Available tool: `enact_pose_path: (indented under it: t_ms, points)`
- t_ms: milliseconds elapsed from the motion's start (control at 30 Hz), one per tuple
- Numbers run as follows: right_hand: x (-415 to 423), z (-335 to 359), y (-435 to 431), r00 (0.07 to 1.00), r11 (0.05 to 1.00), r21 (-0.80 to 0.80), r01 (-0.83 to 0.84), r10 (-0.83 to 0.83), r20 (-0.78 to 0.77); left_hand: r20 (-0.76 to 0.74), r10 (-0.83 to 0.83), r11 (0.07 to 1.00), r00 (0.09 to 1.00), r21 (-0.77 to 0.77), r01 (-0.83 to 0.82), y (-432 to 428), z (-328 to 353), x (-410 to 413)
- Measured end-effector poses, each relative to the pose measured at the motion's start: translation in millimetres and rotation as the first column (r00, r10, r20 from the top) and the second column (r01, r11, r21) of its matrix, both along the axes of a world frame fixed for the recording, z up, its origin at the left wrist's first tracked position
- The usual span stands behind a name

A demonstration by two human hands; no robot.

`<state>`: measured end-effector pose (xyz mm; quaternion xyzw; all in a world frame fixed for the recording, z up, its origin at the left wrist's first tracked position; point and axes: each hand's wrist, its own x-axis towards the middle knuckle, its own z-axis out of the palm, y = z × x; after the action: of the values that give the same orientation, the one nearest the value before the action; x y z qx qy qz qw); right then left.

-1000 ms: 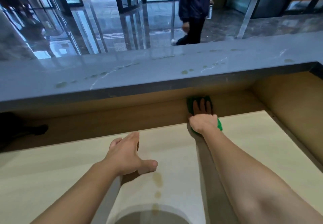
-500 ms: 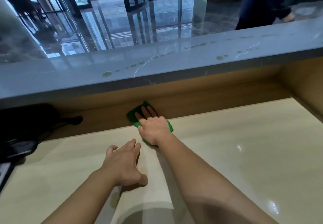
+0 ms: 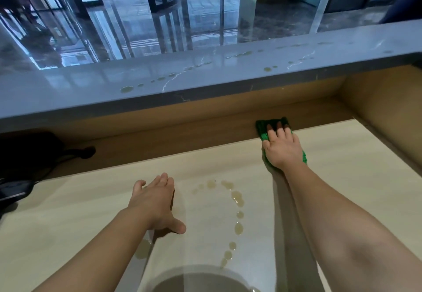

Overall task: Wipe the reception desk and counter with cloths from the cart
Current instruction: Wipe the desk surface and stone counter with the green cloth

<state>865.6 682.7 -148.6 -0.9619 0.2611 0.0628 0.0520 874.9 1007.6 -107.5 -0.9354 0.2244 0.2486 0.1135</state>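
Observation:
My right hand point(image 3: 282, 148) presses flat on a green cloth point(image 3: 262, 129) at the far edge of the pale wooden desk point(image 3: 91, 200), against the brown back panel under the counter. The cloth shows beyond my fingertips and at my wrist. My left hand point(image 3: 155, 202) rests palm down on the desk, fingers spread, holding nothing. A curved trail of yellowish drops point(image 3: 237, 200) lies on the desk between my arms. The raised grey stone counter point(image 3: 68, 91) runs across above, with a line of similar drops point(image 3: 159, 78) along it.
A black device with cables point(image 3: 27, 154) sits at the desk's far left under the counter. A brown side panel point(image 3: 388, 113) closes the desk on the right. Beyond the counter lie a glossy lobby floor and glass doors. A person's dark sleeve point(image 3: 406, 2) shows top right.
My right hand has slid the green cloth to the right along the back edge of the desk. My view has turned right too, bringing the drops on the desk into sight.

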Motion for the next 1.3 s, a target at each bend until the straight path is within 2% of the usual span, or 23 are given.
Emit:
enact_pose_path:
  t_ms: [100, 167, 300, 467, 567, 700, 900, 1100, 1300]
  points:
    - [6, -4, 29, 0.998, 0.998, -0.003, 0.056, -0.056, 0.001, 0.005, 0.005, 1.0, 1.0, -0.026, -0.005, 2, -2, 0]
    - [9, -4, 58, 1.0, 1.0, 0.001, 0.013, -0.013, 0.002, 0.007, 0.016, 0.998, 1.0, -0.056, -0.016, 5, -3, -1]
    - [12, -5, 135, 0.981, 0.981, 0.038, -0.189, 0.188, 0.039, 0.062, 0.047, 0.984, 0.997, -0.174, -0.035, 16, -3, -15]
    - [1, -7, 226, 0.888, 0.886, 0.07, -0.459, 0.458, 0.034, 0.164, 0.155, 0.958, 0.974, -0.265, -0.107, 35, -12, -49]
    - [-1, -10, 242, 0.851, 0.846, 0.092, -0.524, 0.526, 0.014, 0.185, 0.18, 0.957, 0.966, -0.26, -0.128, 41, -12, -68]
    - [-6, -8, 219, 0.827, 0.82, 0.114, -0.561, 0.561, 0.037, 0.203, 0.135, 0.976, 0.97, -0.196, -0.095, 31, -9, -74]
    - [-29, -5, 128, 0.929, 0.926, 0.079, -0.37, 0.366, 0.06, 0.154, 0.031, 0.993, 0.988, -0.115, -0.014, 20, -2, -66]
    - [-72, -1, 34, 0.996, 0.996, 0.022, -0.087, 0.086, 0.035, 0.133, 0.031, 0.987, 0.991, -0.161, -0.01, 20, -2, -63]
    - [-78, -2, 48, 0.994, 0.993, 0.047, 0.109, -0.108, -0.011, 0.144, 0.03, 0.976, 0.989, -0.216, 0.002, 24, -9, -58]
